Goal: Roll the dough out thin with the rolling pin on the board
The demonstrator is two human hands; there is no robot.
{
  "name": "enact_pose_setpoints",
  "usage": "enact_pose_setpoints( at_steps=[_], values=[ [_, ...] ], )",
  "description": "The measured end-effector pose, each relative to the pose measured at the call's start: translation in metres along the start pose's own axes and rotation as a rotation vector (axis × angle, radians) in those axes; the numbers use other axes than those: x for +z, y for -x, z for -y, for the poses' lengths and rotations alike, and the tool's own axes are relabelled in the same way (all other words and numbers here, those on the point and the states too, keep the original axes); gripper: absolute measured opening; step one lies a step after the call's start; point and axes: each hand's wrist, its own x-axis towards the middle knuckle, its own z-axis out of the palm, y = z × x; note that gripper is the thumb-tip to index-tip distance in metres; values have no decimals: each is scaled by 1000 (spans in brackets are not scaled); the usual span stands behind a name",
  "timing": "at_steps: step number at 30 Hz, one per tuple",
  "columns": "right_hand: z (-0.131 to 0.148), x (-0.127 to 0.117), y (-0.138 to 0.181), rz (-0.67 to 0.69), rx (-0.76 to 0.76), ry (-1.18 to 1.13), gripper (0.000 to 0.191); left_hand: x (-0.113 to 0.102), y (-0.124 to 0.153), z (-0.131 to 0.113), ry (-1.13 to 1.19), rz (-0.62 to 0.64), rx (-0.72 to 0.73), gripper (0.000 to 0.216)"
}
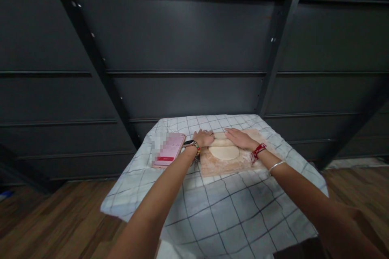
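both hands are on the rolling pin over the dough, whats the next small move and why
Probably draw the rolling pin back toward the body over the dough. The left hand and right hand press it at the dough's far edge, and the pale round on the board lies mostly on the near side.

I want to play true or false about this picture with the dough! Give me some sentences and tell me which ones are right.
1. Both hands rest on a rolling pin. True.
2. The flat dough is square. False: it is a round disc.
3. A pink phone lies to the left of the left hand. True.
4. The tablecloth is plain red. False: it is white with dark checked lines.
5. The right hand holds a knife. False: it lies flat on the rolling pin, above the wooden board.
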Motion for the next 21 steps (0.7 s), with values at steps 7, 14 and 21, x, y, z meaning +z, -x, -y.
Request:
enact_pose_setpoints(
  at_steps=[7,14,21],
  values=[
    [19,7,24,-7,136,171,57,-15,23,-18,-82,115,-37,41],
    [54,20,86,-146,97,347,55,-8,89,-37,-117,-54,-30,50],
    [50,9,95,-58,6,228,57,-3,102,-28,-78,-33,53,52]
  ],
)
